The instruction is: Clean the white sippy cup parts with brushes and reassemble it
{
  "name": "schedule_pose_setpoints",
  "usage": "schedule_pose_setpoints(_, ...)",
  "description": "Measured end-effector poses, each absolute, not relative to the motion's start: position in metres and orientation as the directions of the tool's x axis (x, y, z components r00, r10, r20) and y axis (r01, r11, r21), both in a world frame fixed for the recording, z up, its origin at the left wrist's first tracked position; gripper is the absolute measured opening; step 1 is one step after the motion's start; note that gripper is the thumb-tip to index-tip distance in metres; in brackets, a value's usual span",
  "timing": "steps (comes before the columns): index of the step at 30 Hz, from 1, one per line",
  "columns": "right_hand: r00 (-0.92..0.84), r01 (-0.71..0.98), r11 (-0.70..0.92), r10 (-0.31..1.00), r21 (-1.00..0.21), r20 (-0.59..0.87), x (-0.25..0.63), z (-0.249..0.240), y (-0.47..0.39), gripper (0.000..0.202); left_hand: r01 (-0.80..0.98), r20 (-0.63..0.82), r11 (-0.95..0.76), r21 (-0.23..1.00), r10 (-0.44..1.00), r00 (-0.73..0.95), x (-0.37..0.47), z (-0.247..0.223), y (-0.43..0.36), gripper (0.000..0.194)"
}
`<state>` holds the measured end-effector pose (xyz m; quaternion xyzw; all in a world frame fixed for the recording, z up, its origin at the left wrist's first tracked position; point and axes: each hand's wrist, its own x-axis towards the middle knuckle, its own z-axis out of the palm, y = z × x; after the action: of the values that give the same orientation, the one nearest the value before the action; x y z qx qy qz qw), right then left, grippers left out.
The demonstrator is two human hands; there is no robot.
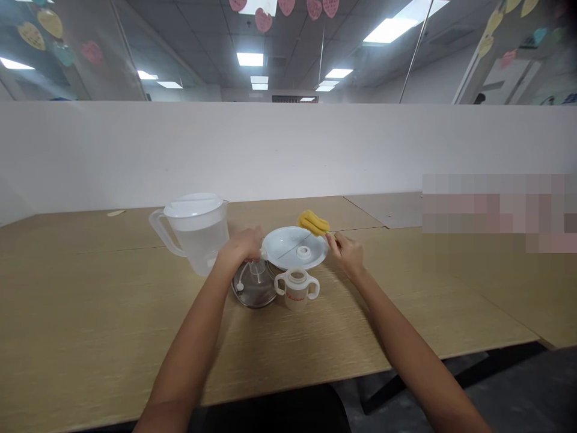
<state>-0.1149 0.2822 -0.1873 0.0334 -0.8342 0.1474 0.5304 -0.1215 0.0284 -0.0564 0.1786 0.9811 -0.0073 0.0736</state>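
Note:
My right hand (348, 252) is closed on the thin handle of a yellow sponge brush (314, 222), whose head hangs over the far right rim of a white bowl (276, 245). In that bowl lie a white ring-shaped cap (303, 252) and a thin rod. My left hand (246, 243) is curled above a metal dish (256, 297), with a small whitish piece at its fingertips; the grip is partly hidden. Inside the dish are a clear plastic part (256, 269) and a thin tube with a white end (240, 287). A lidless two-handled white cup (296, 297) stands upright in front.
Left of my left hand stands a clear pitcher (198, 237) with a white lid and water in it. A low white wall (270, 150) with glass above borders the wooden table (112, 325) at the back. Dark chairs (274, 412) are at the near edge.

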Motion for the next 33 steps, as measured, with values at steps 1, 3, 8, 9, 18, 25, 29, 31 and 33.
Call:
schedule_pose_setpoints(1, -0.439, -0.208, 0.955, 0.103, -0.213, 0.893, -0.115, -0.187, 0.282, 0.056, 0.346, -0.205, 0.938, 0.023, 0.343, -0.917, -0.121, -0.057, 0.029, 0.049)
schedule_pose_setpoints(3, -0.447, -0.202, 0.955, 0.108, -0.218, 0.888, -0.115, -0.188, 0.282, 0.057, 0.335, -0.317, 0.942, 0.039, 0.329, -0.890, -0.121, -0.060, 0.031, 0.038)
schedule_pose_setpoints(8, -0.448, -0.204, 0.957, 0.096, -0.207, 0.889, -0.117, -0.189, 0.283, 0.056, 0.329, -0.406, 0.944, 0.008, 0.304, -0.862, -0.124, -0.077, 0.042, 0.017)
schedule_pose_setpoints(9, -0.447, -0.206, 0.957, 0.092, -0.202, 0.890, -0.117, -0.189, 0.283, 0.056, 0.330, -0.414, 0.944, 0.001, 0.300, -0.859, -0.124, -0.078, 0.044, 0.015)
schedule_pose_setpoints(18, -0.510, -0.114, 0.949, 0.198, -0.293, 0.837, -0.119, -0.186, 0.286, 0.054, 0.535, 0.035, 0.844, 0.037, 0.534, -0.845, -0.126, -0.081, 0.074, 0.034)
schedule_pose_setpoints(25, -0.537, -0.075, 0.928, 0.271, -0.365, 0.799, -0.123, -0.188, 0.288, 0.050, 0.630, -0.015, 0.759, 0.163, 0.641, -0.768, -0.168, -0.147, 0.104, 0.034)
schedule_pose_setpoints(29, -0.498, -0.118, 0.947, 0.205, -0.300, 0.842, -0.120, -0.187, 0.288, 0.052, 0.657, 0.019, 0.714, 0.242, 0.674, -0.739, -0.175, -0.145, 0.093, 0.022)
schedule_pose_setpoints(31, -0.460, -0.159, 0.948, 0.175, -0.275, 0.870, -0.118, -0.186, 0.287, 0.051, 0.668, 0.098, 0.690, 0.279, 0.671, -0.735, -0.171, -0.129, 0.085, 0.025)
schedule_pose_setpoints(33, -0.419, -0.206, 0.949, 0.136, -0.239, 0.898, -0.115, -0.186, 0.286, 0.049, 0.669, 0.180, 0.654, 0.352, 0.655, -0.734, -0.163, -0.108, 0.075, 0.030)
